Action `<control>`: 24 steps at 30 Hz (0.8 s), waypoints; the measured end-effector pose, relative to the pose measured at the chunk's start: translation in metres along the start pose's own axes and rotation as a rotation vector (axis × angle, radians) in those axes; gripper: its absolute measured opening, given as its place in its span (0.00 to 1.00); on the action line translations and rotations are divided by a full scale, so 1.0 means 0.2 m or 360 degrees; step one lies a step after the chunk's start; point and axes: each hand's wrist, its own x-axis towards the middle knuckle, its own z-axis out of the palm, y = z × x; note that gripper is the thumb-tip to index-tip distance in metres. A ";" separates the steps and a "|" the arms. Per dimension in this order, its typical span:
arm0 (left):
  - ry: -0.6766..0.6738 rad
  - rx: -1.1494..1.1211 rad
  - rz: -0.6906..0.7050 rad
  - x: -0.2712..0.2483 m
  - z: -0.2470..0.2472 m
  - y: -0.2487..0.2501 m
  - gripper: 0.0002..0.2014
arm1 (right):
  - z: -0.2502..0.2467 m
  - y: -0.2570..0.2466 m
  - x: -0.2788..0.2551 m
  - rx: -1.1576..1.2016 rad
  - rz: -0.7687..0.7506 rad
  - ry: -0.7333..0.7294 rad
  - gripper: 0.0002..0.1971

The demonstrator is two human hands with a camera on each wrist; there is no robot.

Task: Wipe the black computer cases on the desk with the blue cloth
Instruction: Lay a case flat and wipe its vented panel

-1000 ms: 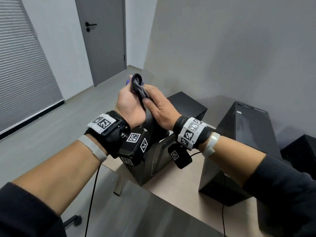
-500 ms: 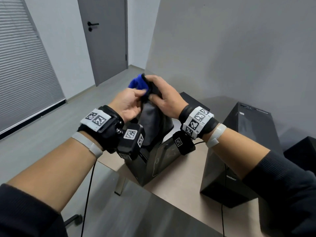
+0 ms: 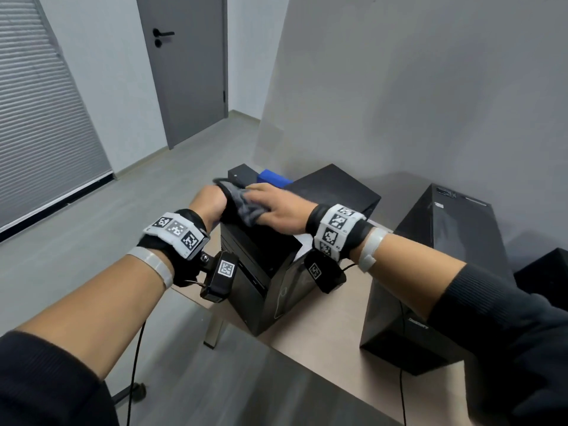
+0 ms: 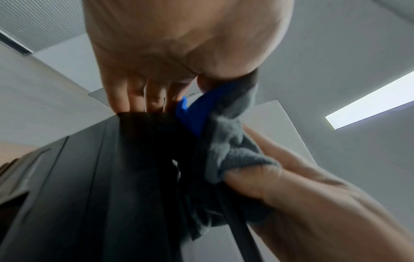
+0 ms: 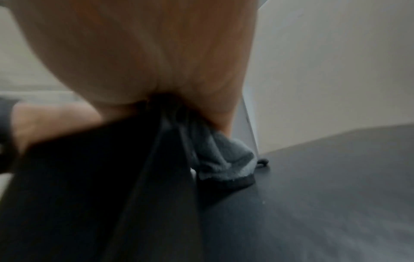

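Observation:
The cloth point(image 3: 246, 207) is grey on one side and blue point(image 3: 273, 177) on the other. It lies bunched on top of the leftmost black computer case point(image 3: 261, 265). My right hand point(image 3: 276, 207) presses down on it, with a fold caught between thumb and fingers point(image 4: 268, 147). My left hand point(image 3: 210, 199) sits at the case's left top edge, fingers point(image 4: 136, 99) pointing down onto it, and its thumb pinches a cloth corner point(image 4: 226, 92). In the right wrist view the grey cloth point(image 5: 224, 159) hangs from under the palm onto the case top point(image 5: 325, 195).
A second black case point(image 3: 335, 189) stands just behind the first, a taller one point(image 3: 445, 256) to the right, and another point(image 3: 544, 272) at the far right. All rest on the beige desk point(image 3: 322, 327) against the grey wall. A darker desk point(image 3: 246, 382) lies nearest me.
Both hands have dropped from mid-air, where they held the cloth up, onto the top of the leftmost case. The cloth now lies spread under my right hand.

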 end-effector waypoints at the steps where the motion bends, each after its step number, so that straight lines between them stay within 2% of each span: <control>1: 0.0007 0.0054 0.0015 0.02 0.00 -0.02 0.14 | 0.03 0.01 0.01 -0.0059 0.0060 -0.0088 0.18; 3: 0.0030 0.0103 -0.0029 0.05 -0.01 -0.03 0.10 | 0.02 0.01 -0.02 -0.0073 0.0101 -0.0067 0.20; 6: 0.0085 -0.0001 -0.0043 0.12 0.00 -0.09 0.22 | 0.00 0.02 -0.16 -0.0032 0.0095 0.0115 0.18; 7: 0.0089 -0.0022 -0.0005 0.10 0.02 -0.08 0.23 | 0.00 0.03 -0.20 -0.0029 0.0075 0.0191 0.19; 10: 0.0227 0.0158 0.0267 0.02 0.08 -0.04 0.10 | 0.03 0.04 -0.38 -0.0044 -0.0019 0.0319 0.19; 12: 0.0266 0.0292 0.0564 -0.02 0.15 -0.01 0.09 | 0.03 0.08 -0.52 -0.0011 -0.0066 0.0396 0.18; 13: 0.0214 0.0374 0.0704 -0.06 0.19 0.01 0.07 | 0.03 0.12 -0.58 0.0042 -0.0035 0.0442 0.17; 15: 0.0062 0.0603 0.0907 -0.12 0.27 0.03 0.05 | 0.04 0.20 -0.67 0.0078 0.0145 0.0503 0.13; 16: 0.0009 0.0721 0.0978 -0.13 0.31 0.01 0.07 | 0.06 0.24 -0.71 0.0033 0.0298 0.0511 0.12; 19: -0.0011 0.1329 0.1090 -0.13 0.38 -0.05 0.25 | 0.12 0.40 -0.82 -0.0029 0.0852 0.0527 0.14; 21: 0.0056 0.1547 0.1125 -0.14 0.39 -0.06 0.33 | 0.17 0.47 -0.85 0.0195 0.1099 0.0569 0.13; 24: 0.0081 0.1542 0.1172 -0.17 0.41 -0.02 0.34 | 0.26 0.53 -0.84 0.0657 0.1193 0.0681 0.13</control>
